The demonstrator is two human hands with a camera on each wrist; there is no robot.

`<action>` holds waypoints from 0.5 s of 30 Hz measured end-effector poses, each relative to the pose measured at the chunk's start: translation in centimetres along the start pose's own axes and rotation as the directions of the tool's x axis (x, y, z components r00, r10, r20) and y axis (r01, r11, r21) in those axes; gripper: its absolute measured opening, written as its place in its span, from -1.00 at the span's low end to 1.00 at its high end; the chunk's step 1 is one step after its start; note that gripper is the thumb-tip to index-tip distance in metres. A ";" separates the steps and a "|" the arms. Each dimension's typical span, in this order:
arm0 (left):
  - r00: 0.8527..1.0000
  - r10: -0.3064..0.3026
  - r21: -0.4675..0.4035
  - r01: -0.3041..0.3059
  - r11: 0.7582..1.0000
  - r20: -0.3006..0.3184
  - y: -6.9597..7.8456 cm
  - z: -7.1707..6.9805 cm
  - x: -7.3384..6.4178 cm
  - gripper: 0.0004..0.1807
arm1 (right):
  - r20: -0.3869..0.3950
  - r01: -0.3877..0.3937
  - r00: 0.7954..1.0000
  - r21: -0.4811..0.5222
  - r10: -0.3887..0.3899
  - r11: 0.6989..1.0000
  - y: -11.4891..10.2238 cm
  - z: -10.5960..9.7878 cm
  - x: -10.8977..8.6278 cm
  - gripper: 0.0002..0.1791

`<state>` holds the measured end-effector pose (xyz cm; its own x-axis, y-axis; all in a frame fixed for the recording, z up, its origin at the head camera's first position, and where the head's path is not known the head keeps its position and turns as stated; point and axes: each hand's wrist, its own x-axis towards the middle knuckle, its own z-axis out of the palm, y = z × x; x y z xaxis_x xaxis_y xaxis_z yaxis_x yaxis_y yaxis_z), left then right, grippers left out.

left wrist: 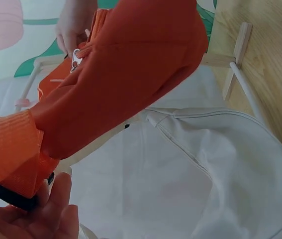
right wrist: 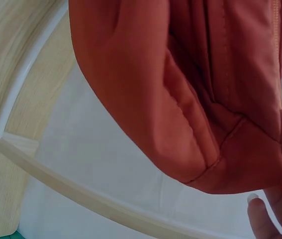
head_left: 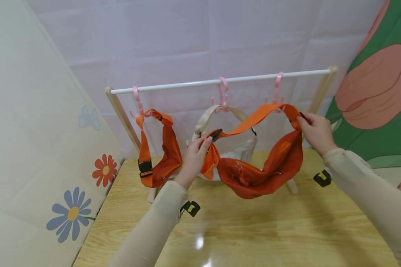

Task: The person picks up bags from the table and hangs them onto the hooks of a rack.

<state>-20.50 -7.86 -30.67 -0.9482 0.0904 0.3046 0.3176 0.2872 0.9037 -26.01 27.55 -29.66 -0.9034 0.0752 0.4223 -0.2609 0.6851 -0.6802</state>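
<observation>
Between both hands hangs a red-orange waist bag (head_left: 260,181), its zipped pouch sagging below an orange strap (head_left: 250,121). My left hand (head_left: 193,160) grips the strap's left end beside a black buckle (head_left: 215,135). On the other side, my right hand (head_left: 317,132) pinches the strap where it joins the pouch. The strap's arch overlaps the lower prongs of the right pink hook (head_left: 277,87) in the head view. Behind the bag, a white waist bag (left wrist: 230,164) hangs from the middle pink hook (head_left: 221,92), partly hidden.
A second red-orange waist bag (head_left: 167,159) hangs on the left pink hook (head_left: 137,101). The hooks ride on a white rail (head_left: 187,84) between wooden legs (head_left: 123,116), which stand on a wood-grain table (head_left: 247,230). A flower-printed panel (head_left: 70,148) borders the left side.
</observation>
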 end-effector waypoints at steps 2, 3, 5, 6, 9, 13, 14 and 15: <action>1.000 0.005 -0.026 -0.005 1.000 0.005 0.0 0.0 0.1 -0.63 | -0.006 0.000 1.000 0.003 0.000 1.000 -0.1 0.0 -0.1 -0.54; 1.000 0.013 -0.044 -0.013 0.999 0.000 0.1 -0.1 0.1 -0.64 | -0.011 -0.001 1.000 0.005 0.001 1.000 -0.1 0.0 -0.1 -0.53; 0.999 0.025 -0.081 -0.027 0.996 -0.021 0.5 -0.2 0.3 -0.68 | -0.020 0.003 1.000 0.010 -0.003 1.000 -0.3 -0.1 -0.1 -0.53; 0.999 0.024 -0.106 -0.028 0.994 -0.035 0.7 -0.3 0.4 -0.69 | -0.030 0.008 1.000 0.006 -0.008 1.000 -0.5 -0.2 -0.1 -0.53; 0.996 0.011 -0.178 -0.027 0.984 -0.086 1.6 -0.6 0.7 -0.66 | -0.060 0.033 0.998 -0.012 -0.033 0.999 -1.0 -0.5 0.1 -0.54; 0.990 -0.040 -0.266 0.003 0.964 -0.133 2.8 -0.9 1.2 -0.57 | -0.095 0.073 0.993 -0.044 -0.077 0.996 -1.9 -1.0 0.6 -0.56; 0.989 -0.052 -0.279 0.011 0.960 -0.138 2.9 -1.0 1.3 -0.56 | -0.100 0.081 0.991 -0.053 -0.086 0.995 -2.1 -1.2 0.7 -0.56; 0.988 -0.067 -0.293 0.024 0.956 -0.138 3.1 -1.1 1.3 -0.56 | -0.102 0.087 0.990 -0.063 -0.093 0.994 -2.4 -1.3 0.8 -0.56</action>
<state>-20.77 -7.87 -27.20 -0.9575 -0.0619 0.2818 0.2824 -0.0024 0.9593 -25.63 26.91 -26.94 -0.8360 0.0845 0.5422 -0.3164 0.7330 -0.6021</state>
